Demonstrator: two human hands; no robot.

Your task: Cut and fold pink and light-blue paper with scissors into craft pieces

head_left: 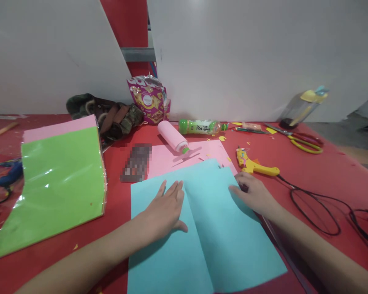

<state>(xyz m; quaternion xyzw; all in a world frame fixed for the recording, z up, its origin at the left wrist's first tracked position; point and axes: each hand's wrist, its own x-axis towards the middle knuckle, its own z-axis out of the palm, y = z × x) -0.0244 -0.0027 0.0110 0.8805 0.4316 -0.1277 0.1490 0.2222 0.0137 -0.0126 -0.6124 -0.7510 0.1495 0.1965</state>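
Observation:
A sheet of light blue paper (pixel 233 237) lies before me, with a crease running down its middle. Flat on its left half rests my left hand (pixel 167 210), open, fingers stretched out and thumb apart. At the upper right edge of the sheet, my right hand (pixel 253 190) has its fingers bent around the border, thumb on the paper's top side. The undersides of those fingers are hidden. Beneath the blue sheet, pink paper (pixel 159 157) sticks out, and a bottle wrapped in pink paper (pixel 173 136) lies on its side beyond it.
A yellow glue gun (pixel 257 167) with a black cord (pixel 317 196) lies right, near scissors (pixel 306 143) and a clear bottle (pixel 300 108). A green-labelled bottle (pixel 200 126), snack bag (pixel 149 100) and blurred-out dark object (pixel 137 162) lie farther back. Packaged green paper (pixel 61 175) is left.

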